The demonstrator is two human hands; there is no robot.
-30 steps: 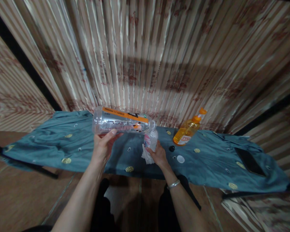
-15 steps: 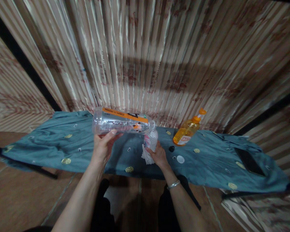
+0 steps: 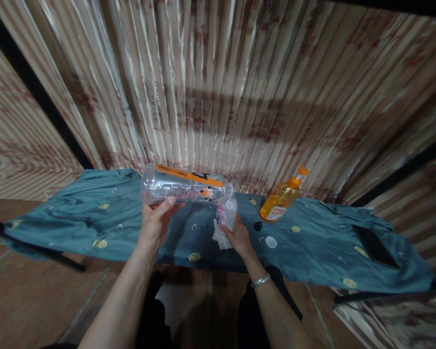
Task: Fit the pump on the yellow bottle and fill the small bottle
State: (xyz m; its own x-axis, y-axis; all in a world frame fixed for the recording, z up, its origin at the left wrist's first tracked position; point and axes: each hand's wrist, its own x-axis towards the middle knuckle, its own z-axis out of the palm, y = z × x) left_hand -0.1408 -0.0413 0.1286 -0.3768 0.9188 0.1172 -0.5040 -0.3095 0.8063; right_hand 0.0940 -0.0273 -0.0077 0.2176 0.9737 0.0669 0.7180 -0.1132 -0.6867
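Note:
My left hand (image 3: 158,220) is wrapped round the underside of a large clear bottle (image 3: 183,184) with an orange and grey label. That bottle lies nearly level in the air, its neck pointing right over the top of a small clear bottle (image 3: 226,211) with a pink label. Around the small bottle's lower right side closes my right hand (image 3: 239,236). The small bottle stands on or against a crumpled white tissue (image 3: 221,239). Whether the two mouths touch is too small to tell.
A teal cloth (image 3: 131,232) covers the narrow table. To the right are an orange pump bottle (image 3: 279,201), a black cap (image 3: 257,226), a white round lid (image 3: 271,242) and a dark phone (image 3: 375,246). Behind hangs a pleated curtain (image 3: 210,97); black frame bars flank the table.
The large bottle's base has shifted very slightly down and right. Both hands keep their holds, and the view has moved a little.

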